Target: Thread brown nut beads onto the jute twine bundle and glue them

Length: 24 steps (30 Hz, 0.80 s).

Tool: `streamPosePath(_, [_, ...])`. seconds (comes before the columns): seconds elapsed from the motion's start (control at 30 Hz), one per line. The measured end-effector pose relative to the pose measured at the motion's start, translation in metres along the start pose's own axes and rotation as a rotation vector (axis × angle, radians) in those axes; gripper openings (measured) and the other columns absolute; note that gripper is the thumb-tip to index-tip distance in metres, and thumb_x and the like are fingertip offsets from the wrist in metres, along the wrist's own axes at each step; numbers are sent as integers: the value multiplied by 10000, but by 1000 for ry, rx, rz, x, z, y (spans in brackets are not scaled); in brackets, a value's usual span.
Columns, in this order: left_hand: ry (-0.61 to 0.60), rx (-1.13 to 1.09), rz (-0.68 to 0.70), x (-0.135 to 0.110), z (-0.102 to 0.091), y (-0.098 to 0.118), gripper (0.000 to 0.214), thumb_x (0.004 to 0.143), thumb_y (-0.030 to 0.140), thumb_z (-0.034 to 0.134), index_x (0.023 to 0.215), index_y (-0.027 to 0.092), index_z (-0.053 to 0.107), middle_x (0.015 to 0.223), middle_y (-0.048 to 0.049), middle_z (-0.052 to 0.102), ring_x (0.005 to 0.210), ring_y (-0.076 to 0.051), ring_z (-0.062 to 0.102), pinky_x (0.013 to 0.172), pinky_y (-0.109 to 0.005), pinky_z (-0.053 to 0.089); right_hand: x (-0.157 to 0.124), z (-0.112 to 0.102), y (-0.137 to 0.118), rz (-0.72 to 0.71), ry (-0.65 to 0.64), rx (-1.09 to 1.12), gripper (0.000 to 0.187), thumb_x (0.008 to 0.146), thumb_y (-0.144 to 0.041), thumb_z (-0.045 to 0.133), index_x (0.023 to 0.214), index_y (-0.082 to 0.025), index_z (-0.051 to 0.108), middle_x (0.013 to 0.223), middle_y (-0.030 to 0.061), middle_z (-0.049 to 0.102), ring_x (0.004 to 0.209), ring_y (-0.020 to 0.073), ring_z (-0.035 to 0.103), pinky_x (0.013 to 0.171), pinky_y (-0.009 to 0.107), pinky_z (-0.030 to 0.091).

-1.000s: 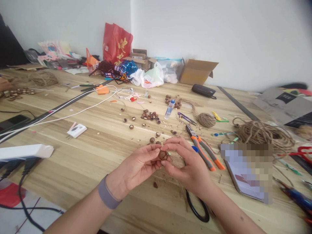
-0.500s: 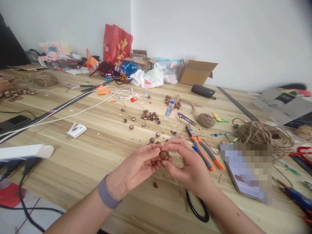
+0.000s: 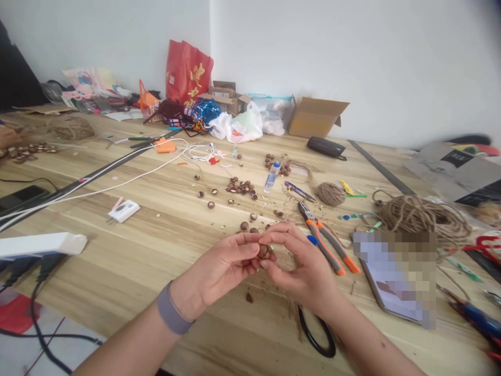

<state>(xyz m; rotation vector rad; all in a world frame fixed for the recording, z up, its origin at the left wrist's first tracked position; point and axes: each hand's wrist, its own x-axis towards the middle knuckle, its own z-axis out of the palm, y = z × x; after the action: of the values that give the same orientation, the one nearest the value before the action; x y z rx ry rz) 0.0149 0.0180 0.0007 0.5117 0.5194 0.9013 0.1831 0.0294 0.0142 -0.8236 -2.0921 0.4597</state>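
Observation:
Between the fingertips of both hands is a round brown macadamia shell (image 3: pixel 264 252), held just above the table. My left hand (image 3: pixel 223 269) pinches it from the left, with thumb and forefinger closed on it. From the right, my right hand (image 3: pixel 301 261) grips the same shell between thumb and fingers. Just beyond the hands lie loose macadamia shells (image 3: pixel 245 225), and a larger cluster of shells (image 3: pixel 240 188) lies farther back. Orange-and-grey pliers (image 3: pixel 324 237) rest right of my right hand. Under my right wrist shows a black loop-shaped handle (image 3: pixel 319 334), the rest of it hidden.
A phone (image 3: pixel 391 282) and a twine coil (image 3: pixel 425 216) lie at the right. A small blue-capped bottle (image 3: pixel 272 177) stands behind the shells. White cables (image 3: pixel 129 180), a charger (image 3: pixel 124 210) and a power strip (image 3: pixel 43 244) are at left. Another person's hand (image 3: pixel 8 137) shows at the far left.
Both hands stay in nearly the same place on the macadamia shell. The shell seems turned slightly, and my left thumb has shifted a little over it.

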Motion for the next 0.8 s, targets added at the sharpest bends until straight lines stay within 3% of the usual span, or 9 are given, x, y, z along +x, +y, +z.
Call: streamPosePath(0.8, [-8, 11, 38, 2, -2, -1, 288, 652, 165, 804, 904, 119, 673, 845, -37, 650, 809, -130, 605, 765, -231, 422, 0, -2, -1, 20, -36, 7, 263, 722, -122, 594, 955, -245, 594, 958, 41, 609, 893, 177, 613, 772, 324, 525])
